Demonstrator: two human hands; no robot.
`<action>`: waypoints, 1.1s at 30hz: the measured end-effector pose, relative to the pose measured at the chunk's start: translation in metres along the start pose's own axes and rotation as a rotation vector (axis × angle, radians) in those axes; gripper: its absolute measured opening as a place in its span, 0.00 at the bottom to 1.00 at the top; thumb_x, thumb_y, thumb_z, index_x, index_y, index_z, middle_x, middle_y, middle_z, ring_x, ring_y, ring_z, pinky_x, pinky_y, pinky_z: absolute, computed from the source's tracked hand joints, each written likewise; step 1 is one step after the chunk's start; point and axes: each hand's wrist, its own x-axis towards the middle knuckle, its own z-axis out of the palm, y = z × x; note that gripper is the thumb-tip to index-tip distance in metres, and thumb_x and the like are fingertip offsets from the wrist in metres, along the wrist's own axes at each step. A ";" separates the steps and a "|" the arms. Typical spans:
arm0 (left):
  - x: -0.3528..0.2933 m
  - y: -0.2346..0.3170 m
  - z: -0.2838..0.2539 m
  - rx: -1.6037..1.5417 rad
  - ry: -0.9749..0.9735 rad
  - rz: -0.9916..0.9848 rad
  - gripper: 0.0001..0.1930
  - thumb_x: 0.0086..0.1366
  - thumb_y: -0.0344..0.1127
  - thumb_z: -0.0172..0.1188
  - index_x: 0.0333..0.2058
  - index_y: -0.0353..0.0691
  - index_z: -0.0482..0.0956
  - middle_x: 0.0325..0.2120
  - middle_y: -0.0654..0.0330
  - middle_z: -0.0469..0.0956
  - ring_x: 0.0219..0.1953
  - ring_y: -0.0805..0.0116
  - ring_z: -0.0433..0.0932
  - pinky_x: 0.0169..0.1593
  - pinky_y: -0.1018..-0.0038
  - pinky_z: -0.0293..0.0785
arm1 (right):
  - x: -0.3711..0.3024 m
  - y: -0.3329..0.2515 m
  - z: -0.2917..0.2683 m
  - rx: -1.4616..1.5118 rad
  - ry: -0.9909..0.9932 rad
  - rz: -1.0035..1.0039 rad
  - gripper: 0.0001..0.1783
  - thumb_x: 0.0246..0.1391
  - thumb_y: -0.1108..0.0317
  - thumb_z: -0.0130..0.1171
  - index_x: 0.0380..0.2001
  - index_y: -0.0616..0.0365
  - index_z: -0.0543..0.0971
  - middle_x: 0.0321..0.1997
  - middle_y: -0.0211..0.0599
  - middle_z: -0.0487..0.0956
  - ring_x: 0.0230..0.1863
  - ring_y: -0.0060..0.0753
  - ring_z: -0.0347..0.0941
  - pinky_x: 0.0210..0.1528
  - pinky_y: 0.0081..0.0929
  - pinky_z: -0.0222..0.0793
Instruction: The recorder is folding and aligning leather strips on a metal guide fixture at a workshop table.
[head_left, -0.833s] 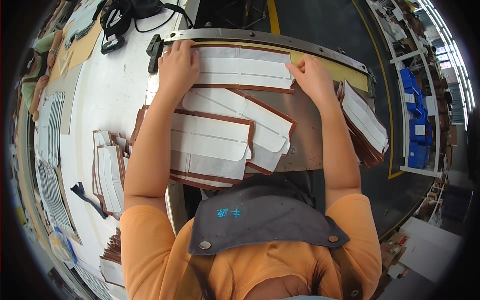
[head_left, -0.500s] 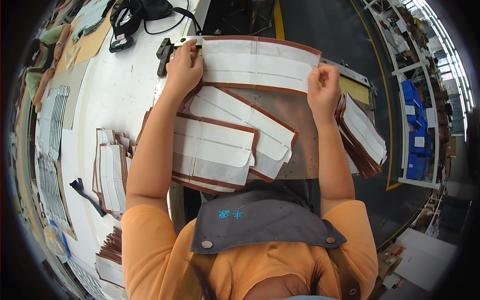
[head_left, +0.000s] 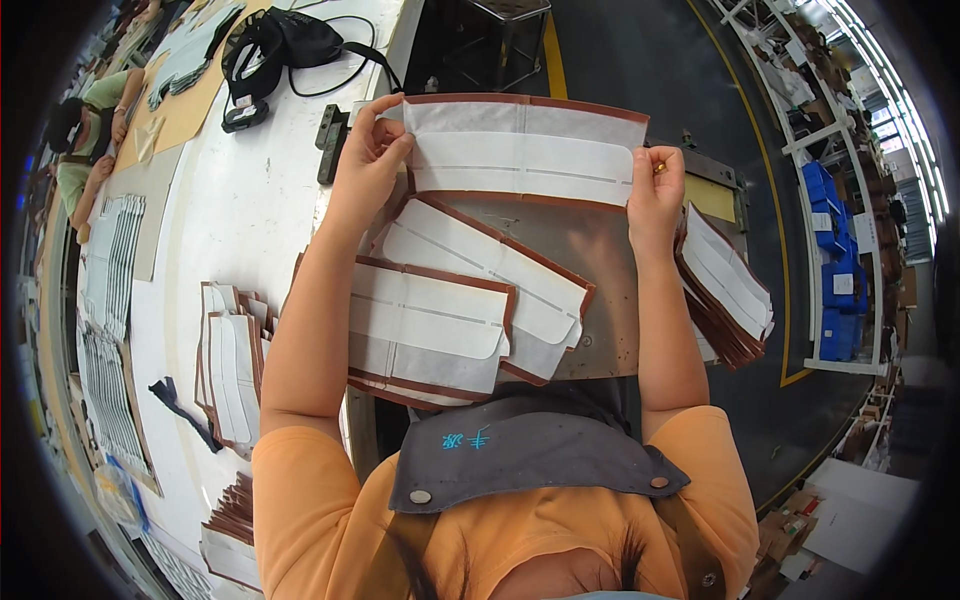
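A long panel, white-backed with brown edges and a narrow slit along it, is stretched between my hands above the grey metal work surface. At its left end, my left hand grips the edge, with the index finger at the far corner and the thumb at the side. My right hand pinches the right end between thumb and bent fingers. Nearer me, similar panels lie overlapped and fanned; another panel slants beneath the front one. My left forearm covers their left ends.
A dark metal block stands left of my left hand. More panels are stacked at right and left. A black strap bundle lies on the white table. Blue bins sit on shelving; another person works at far left.
The view has shifted slightly. My left hand's fingers, stretched past the panel's left end before, are now curled at its corner. The right hand still holds the other end.
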 end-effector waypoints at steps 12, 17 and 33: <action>0.003 -0.001 0.002 0.014 -0.020 0.006 0.22 0.61 0.24 0.52 0.55 0.38 0.64 0.28 0.70 0.67 0.32 0.83 0.64 0.38 0.85 0.59 | 0.002 0.004 -0.004 -0.034 0.050 0.026 0.07 0.57 0.70 0.53 0.28 0.57 0.67 0.24 0.20 0.64 0.24 0.10 0.56 0.25 0.12 0.55; -0.004 0.005 0.004 0.034 -0.018 -0.004 0.22 0.61 0.23 0.52 0.54 0.39 0.65 0.27 0.70 0.66 0.32 0.83 0.64 0.38 0.85 0.59 | 0.001 -0.001 -0.002 -0.070 0.049 -0.023 0.07 0.56 0.70 0.55 0.28 0.57 0.67 0.22 0.21 0.65 0.23 0.10 0.58 0.24 0.12 0.57; -0.024 0.039 0.026 0.648 -0.747 0.184 0.06 0.52 0.26 0.60 0.30 0.37 0.78 0.34 0.60 0.74 0.40 0.60 0.69 0.46 0.69 0.65 | -0.051 -0.064 -0.212 -0.629 0.378 0.060 0.07 0.57 0.68 0.54 0.29 0.58 0.70 0.26 0.28 0.69 0.25 0.17 0.64 0.27 0.18 0.61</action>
